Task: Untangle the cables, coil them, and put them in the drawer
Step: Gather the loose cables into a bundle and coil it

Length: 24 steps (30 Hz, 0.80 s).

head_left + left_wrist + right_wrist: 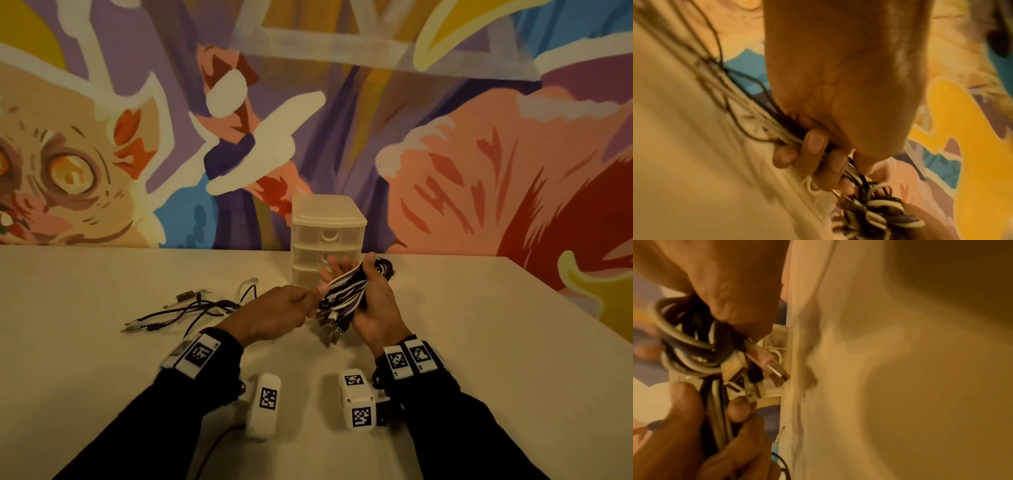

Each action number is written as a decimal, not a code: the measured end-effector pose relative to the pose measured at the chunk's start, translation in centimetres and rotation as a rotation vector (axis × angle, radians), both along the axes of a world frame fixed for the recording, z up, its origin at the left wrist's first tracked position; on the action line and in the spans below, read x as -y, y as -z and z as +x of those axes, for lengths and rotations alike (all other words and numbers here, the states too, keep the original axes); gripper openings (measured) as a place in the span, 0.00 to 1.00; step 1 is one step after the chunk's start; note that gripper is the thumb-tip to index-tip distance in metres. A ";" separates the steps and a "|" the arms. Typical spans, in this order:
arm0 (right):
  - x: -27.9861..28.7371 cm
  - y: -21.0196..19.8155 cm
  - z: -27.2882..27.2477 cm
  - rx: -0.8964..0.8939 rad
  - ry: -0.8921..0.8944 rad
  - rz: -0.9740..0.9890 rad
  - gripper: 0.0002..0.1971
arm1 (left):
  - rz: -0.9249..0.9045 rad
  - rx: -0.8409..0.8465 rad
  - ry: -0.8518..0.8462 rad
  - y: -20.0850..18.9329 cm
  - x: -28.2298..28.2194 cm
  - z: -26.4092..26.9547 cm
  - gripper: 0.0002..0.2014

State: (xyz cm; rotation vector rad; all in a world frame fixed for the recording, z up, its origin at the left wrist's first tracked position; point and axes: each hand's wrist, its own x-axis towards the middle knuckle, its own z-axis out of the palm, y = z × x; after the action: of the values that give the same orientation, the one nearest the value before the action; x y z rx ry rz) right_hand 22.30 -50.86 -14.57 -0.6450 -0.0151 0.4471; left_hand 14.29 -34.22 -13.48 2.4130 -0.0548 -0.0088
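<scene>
A coiled bundle of black and white cables (342, 296) lies in my right hand (349, 272), palm up, thumb and fingers curled round it, just in front of the white three-drawer unit (327, 236). All its drawers look shut. My left hand (313, 299) pinches strands at the bundle's left side. In the left wrist view the curled fingers (816, 146) grip cable strands above the bundle (879, 209). In the right wrist view the bundle (688, 340) sits under my thumb, and several USB plugs (758, 369) stick out of it.
More thin dark cables (191, 308) lie loose and tangled on the beige table (479, 342) to the left of my hands. A painted wall stands right behind the drawer unit. The table's right edge runs diagonally at the far right.
</scene>
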 end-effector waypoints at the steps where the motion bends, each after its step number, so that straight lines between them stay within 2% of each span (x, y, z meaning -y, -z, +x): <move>1: -0.1 0.2 0.4 -0.046 0.036 0.019 0.26 | -0.006 -0.017 0.003 -0.4 -0.2 -0.1 0.30; 4: -0.4 0.3 1.3 -0.123 0.109 0.066 0.26 | 0.112 -0.035 0.026 -1.3 -0.5 0.0 0.26; 9: 0.6 -0.8 1.3 -0.182 0.238 0.049 0.26 | 0.461 -0.063 0.000 -1.9 -0.6 -0.4 0.37; 11: 1.1 -1.1 1.4 -0.173 0.358 -0.104 0.25 | 0.433 -0.050 0.027 -2.1 -0.8 -0.9 0.35; 14: 0.8 -0.6 1.5 -0.092 0.539 -0.486 0.29 | 0.401 -0.105 0.169 -2.7 1.0 -2.1 0.35; 17: 0.8 -0.9 1.0 -0.057 0.722 -0.780 0.34 | 0.643 -0.098 0.301 -3.5 2.6 -3.0 0.31; 19: 1.7 -1.7 0.9 -0.027 0.820 -0.815 0.29 | 0.789 0.017 0.299 -4.5 2.3 -3.0 0.24; 21: 2.7 -2.4 0.9 -0.014 0.848 -0.797 0.26 | 0.808 0.147 0.258 -5.8 1.5 -2.8 0.20; 24: 2.9 -3.0 0.3 0.093 0.899 -0.825 0.22 | 0.800 0.151 0.298 -6.9 1.8 -2.8 0.15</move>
State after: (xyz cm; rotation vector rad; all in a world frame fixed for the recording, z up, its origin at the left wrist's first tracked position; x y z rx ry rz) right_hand 22.62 -53.78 -11.59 -1.3838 0.3763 -0.4901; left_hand 11.53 -36.06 -6.61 3.1716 -0.5765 0.0185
